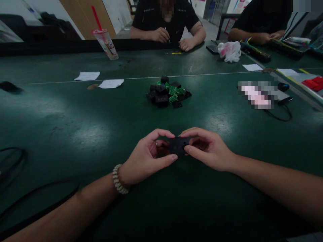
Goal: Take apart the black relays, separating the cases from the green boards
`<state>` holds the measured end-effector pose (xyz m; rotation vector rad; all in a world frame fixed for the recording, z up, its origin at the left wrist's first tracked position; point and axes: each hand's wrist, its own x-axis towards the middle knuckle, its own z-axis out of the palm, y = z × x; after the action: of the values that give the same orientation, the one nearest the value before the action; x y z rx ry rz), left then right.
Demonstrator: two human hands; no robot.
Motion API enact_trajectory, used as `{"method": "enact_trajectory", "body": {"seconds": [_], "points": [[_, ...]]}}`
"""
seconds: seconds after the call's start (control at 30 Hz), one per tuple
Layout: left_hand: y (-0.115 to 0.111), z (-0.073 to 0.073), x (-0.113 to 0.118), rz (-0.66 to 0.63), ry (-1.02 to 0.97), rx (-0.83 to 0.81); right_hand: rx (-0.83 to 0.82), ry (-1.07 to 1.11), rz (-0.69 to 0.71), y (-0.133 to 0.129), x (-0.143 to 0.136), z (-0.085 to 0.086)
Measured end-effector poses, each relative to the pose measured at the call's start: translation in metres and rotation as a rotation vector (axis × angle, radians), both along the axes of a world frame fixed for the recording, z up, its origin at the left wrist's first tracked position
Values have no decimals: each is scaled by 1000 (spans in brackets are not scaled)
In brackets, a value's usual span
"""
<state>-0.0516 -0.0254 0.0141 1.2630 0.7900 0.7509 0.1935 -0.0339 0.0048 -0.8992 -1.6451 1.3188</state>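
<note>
A small black plastic case (pixel 178 145) is held between my two hands, just above the near part of the green table. My left hand (pixel 153 151) grips its left end, thumb along the lower edge and index finger on the upper edge. At the right end, my right hand (pixel 208 148) pinches the case, with the thumb over its front face. Faint markings and a small dark hole show on that face. Beyond my hands lies a pile of black cases (pixel 161 100) mixed with green circuit boards (pixel 173 90).
A cup with a red straw (pixel 107 45) stands at the far left. Paper slips (pixel 111 83) lie mid-table. A crumpled plastic bag (pixel 229 51) sits at the back right. Black cables (pixel 37 191) run along the left. Two people sit across; one person's hand (pixel 161 35) holds a thin tool.
</note>
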Motion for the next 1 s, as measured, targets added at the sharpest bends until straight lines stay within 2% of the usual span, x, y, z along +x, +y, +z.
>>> {"method": "enact_trajectory", "body": {"seconds": [0.43, 1.0], "points": [[0, 6, 1, 13, 35, -34, 32, 15, -11, -1, 1, -2], [1, 6, 1, 38, 26, -29, 84, -15, -11, -1, 2, -1]]}}
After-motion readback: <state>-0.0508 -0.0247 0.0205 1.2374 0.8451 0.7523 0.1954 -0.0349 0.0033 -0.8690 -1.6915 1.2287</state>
